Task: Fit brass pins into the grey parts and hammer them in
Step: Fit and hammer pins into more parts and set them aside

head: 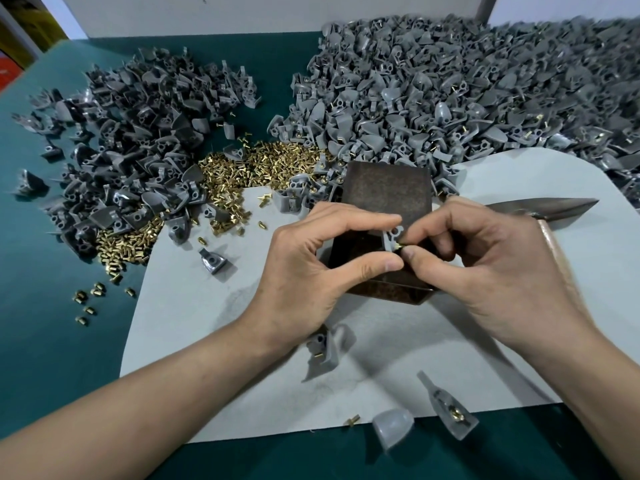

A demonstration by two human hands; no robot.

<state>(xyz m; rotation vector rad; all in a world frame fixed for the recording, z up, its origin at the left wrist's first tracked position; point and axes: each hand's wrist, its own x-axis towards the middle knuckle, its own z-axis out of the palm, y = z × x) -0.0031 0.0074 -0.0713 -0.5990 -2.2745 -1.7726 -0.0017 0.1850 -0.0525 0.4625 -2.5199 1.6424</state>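
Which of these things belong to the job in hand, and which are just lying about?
In use: left hand pinching a small grey plastic part; right hand pinching a brass pin; dark rusty metal block beneath; steel-headed wooden-handled hammer; heap of brass pins.
Lying about: stray grey part on the white sheet; pale rounded cap at the sheet's edge; loose pins on the teal tabletop.
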